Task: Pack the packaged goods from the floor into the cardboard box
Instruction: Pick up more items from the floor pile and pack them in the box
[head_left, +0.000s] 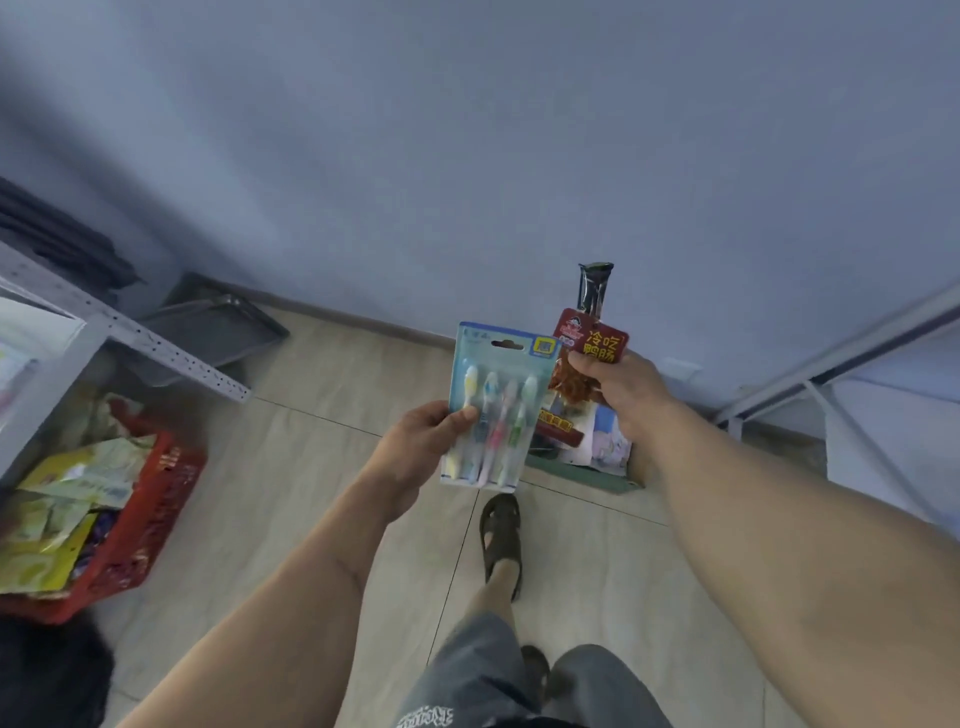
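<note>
My left hand (423, 434) pinches the toothbrush pack (496, 410) upright, my right hand (618, 384) grips the snack pouch (584, 358), the box (587, 457) lying at six o'clock beneath both.

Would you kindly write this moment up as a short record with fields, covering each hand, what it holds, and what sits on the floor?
left hand: left hand pinches the toothbrush pack by its left edge
right hand: right hand grips the red snack packet, with a dark packet end sticking up behind it
floor left: red basket full of packaged goods
floor under hands: green-edged container, mostly hidden
cardboard box: cannot be identified for sure
</note>
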